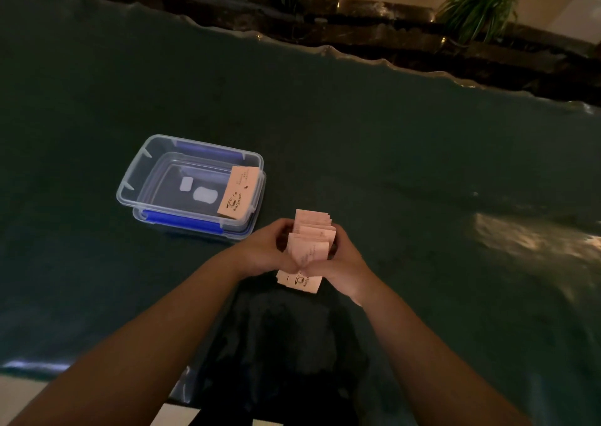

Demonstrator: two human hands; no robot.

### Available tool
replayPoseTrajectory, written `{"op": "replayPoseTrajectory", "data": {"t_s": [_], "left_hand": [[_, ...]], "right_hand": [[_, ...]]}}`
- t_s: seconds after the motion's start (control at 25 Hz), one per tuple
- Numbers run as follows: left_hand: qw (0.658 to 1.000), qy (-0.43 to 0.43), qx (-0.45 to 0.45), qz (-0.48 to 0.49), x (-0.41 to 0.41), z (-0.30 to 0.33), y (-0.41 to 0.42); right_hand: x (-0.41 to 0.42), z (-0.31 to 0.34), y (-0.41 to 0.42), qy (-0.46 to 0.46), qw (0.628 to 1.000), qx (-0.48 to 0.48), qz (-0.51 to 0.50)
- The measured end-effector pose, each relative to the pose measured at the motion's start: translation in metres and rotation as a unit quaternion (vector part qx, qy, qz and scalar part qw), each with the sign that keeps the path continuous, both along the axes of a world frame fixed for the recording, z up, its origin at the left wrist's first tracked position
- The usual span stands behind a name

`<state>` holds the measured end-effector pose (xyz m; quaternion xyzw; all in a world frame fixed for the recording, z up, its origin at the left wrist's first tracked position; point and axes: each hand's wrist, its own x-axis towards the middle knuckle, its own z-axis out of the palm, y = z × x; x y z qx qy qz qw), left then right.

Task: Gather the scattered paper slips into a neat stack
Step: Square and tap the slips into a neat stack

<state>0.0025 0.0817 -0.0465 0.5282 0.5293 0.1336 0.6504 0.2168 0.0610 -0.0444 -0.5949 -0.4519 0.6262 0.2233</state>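
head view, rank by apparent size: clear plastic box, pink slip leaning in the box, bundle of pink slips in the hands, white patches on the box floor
1. Clear plastic box with blue clips
2. Bundle of pink paper slips held between both hands; nearer the camera, partly covered
3. Single pink slip with a cup print
4. Two white patches on the box floor, alike in size

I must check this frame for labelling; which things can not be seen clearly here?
- Head view: number of slips, bunched between the left hand and right hand.
- Small print on the slip in the box: too small.
- Plants: cut off by the top edge.
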Motion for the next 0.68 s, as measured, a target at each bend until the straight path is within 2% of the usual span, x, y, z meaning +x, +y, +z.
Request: {"op": "replayPoseTrajectory", "data": {"t_s": [0.2, 0.44, 0.68], "left_hand": [[0.991, 0.038, 0.131, 0.017, 0.005, -0.007, -0.009], [0.991, -0.018, 0.133, 0.029, 0.006, -0.023, -0.017], [0.988, -0.027, 0.150, 0.004, 0.005, -0.031, -0.012]], "right_hand": [[-0.015, -0.007, -0.007, -0.019, 0.997, 0.070, -0.020], [-0.027, -0.016, -0.011, -0.034, 0.997, 0.073, 0.018], [-0.034, -0.009, -0.009, -0.052, 0.995, 0.076, 0.041]]}}
